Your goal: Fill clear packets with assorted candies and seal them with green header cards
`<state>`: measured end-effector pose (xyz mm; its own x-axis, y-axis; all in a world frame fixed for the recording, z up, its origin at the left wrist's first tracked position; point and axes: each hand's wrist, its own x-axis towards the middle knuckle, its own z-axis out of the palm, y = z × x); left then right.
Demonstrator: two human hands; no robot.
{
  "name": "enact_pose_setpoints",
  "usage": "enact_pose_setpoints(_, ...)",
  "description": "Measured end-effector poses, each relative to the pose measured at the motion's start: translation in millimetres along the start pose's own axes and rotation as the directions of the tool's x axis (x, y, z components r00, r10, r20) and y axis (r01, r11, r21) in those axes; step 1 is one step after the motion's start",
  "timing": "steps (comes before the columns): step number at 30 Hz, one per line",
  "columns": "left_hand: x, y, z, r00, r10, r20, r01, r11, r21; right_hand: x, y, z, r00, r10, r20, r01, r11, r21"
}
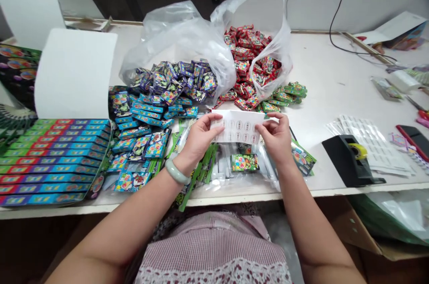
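Observation:
A white sheet of round stickers is stretched between my two hands above the table's front part. My left hand pinches its left edge between thumb and fingers; a pale green bangle circles that wrist. At the right edge, my right hand grips the sheet with thumb and fingertips. Below the sheet lies a small green candy box on clear plastic. Green printed strips lie under my left hand. Beside my right wrist is a dark green printed card.
A display box of colourful packs stands at left, its white lid raised. Plastic bags spill purple boxes and red boxes; blue boxes lie nearer. At right are a black tape dispenser, more sticker sheets and a phone.

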<state>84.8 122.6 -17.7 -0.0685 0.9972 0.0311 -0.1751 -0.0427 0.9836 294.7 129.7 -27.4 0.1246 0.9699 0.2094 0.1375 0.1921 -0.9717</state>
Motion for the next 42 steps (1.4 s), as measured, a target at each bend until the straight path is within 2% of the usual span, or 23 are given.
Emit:
enact_pose_setpoints(3, -5.4, 7.9, -6.8, 1.000, -0.020, 0.000, 0.020, 0.997, -0.072, -5.1, -8.8, 6.0, 0.999, -0.019, 0.034, 0.017, 0.999, 0.050)
enact_pose_setpoints(8, -23.3, 14.4, -17.7, 0.996, -0.094, 0.010, 0.094, 0.987, -0.134, -23.6, -14.7, 13.0, 0.999, 0.034, 0.026, -0.038, 0.986, 0.161)
enact_pose_setpoints(10, -30.8, 16.4, -20.0, 0.997, -0.074, 0.002, 0.074, 0.994, -0.080, -31.7, -18.5, 12.8, 0.999, 0.035, 0.029, -0.039, 0.991, 0.128)
enact_pose_setpoints(14, -42.8, 16.6, -23.8, 0.998, -0.058, -0.005, 0.058, 0.998, 0.008, -43.2, -23.8, 9.8, 0.997, -0.054, 0.049, 0.054, 0.999, -0.005)
enact_pose_setpoints(16, -47.5, 14.6, -26.6, 0.997, -0.065, -0.027, 0.066, 0.997, 0.038, -45.6, -23.1, 9.0, 0.996, 0.005, 0.085, -0.005, 1.000, -0.005)
enact_pose_setpoints(18, -51.5, 13.1, -30.0, 0.997, -0.057, -0.053, 0.063, 0.993, 0.101, -46.7, -21.7, 8.6, 0.983, 0.121, 0.140, -0.129, 0.991, 0.046)
enact_pose_setpoints(19, -53.4, 13.4, -31.9, 0.998, -0.040, -0.058, 0.048, 0.988, 0.148, -47.2, -21.6, 8.3, 0.973, 0.158, 0.170, -0.171, 0.983, 0.066)
enact_pose_setpoints(21, -57.2, 16.4, -35.4, 0.998, 0.043, -0.047, -0.028, 0.962, 0.270, -48.5, -24.1, 7.0, 0.965, 0.155, 0.212, -0.170, 0.984, 0.052)
enact_pose_setpoints(23, -60.8, 22.0, -38.7, 0.983, 0.182, -0.022, -0.156, 0.897, 0.412, -50.6, -30.3, 4.3, 0.972, 0.091, 0.218, -0.083, 0.995, -0.046)
enact_pose_setpoints(25, -64.3, 27.5, -41.5, 0.946, 0.324, -0.002, -0.276, 0.809, 0.519, -52.8, -38.8, 1.2, 0.975, 0.003, 0.222, 0.036, 0.984, -0.173)
enact_pose_setpoints(27, -67.5, 29.9, -43.8, 0.929, 0.369, 0.026, -0.329, 0.792, 0.515, -54.7, -47.0, -1.0, 0.967, -0.088, 0.240, 0.151, 0.954, -0.258)
enact_pose_setpoints(28, -69.0, 29.6, -44.7, 0.941, 0.337, 0.037, -0.315, 0.830, 0.460, -55.5, -50.2, -1.2, 0.963, -0.128, 0.238, 0.193, 0.942, -0.274)
enact_pose_setpoints(30, -72.2, 26.8, -45.8, 0.980, 0.190, 0.061, -0.199, 0.937, 0.286, -57.4, -54.2, 0.3, 0.961, -0.166, 0.220, 0.220, 0.943, -0.249)
enact_pose_setpoints(32, -75.2, 23.7, -45.8, 0.996, 0.018, 0.085, -0.029, 0.992, 0.122, -60.5, -55.6, 4.3, 0.971, -0.106, 0.215, 0.140, 0.979, -0.147)
enact_pose_setpoints(34, -77.7, 22.7, -45.2, 0.993, -0.069, 0.093, 0.067, 0.997, 0.031, -64.7, -56.2, 9.2, 0.971, 0.019, 0.240, -0.014, 1.000, -0.023)
enact_pose_setpoints(36, -79.6, 24.0, -44.3, 0.995, -0.066, 0.070, 0.066, 0.998, 0.005, -69.3, -57.2, 13.2, 0.966, 0.102, 0.239, -0.116, 0.992, 0.045)
enact_pose_setpoints(37, -80.3, 25.2, -43.8, 0.998, -0.047, 0.046, 0.047, 0.999, 0.001, -71.4, -58.1, 14.3, 0.969, 0.108, 0.223, -0.123, 0.991, 0.055)
enact_pose_setpoints(39, -81.5, 27.0, -42.7, 1.000, -0.023, -0.004, 0.023, 1.000, -0.008, -74.5, -60.1, 14.8, 0.980, 0.066, 0.190, -0.073, 0.997, 0.028)
enact_pose_setpoints(42, -83.2, 26.2, -41.6, 0.997, -0.061, -0.041, 0.059, 0.997, -0.053, -76.7, -63.0, 13.0, 0.986, -0.040, 0.162, 0.051, 0.997, -0.063)
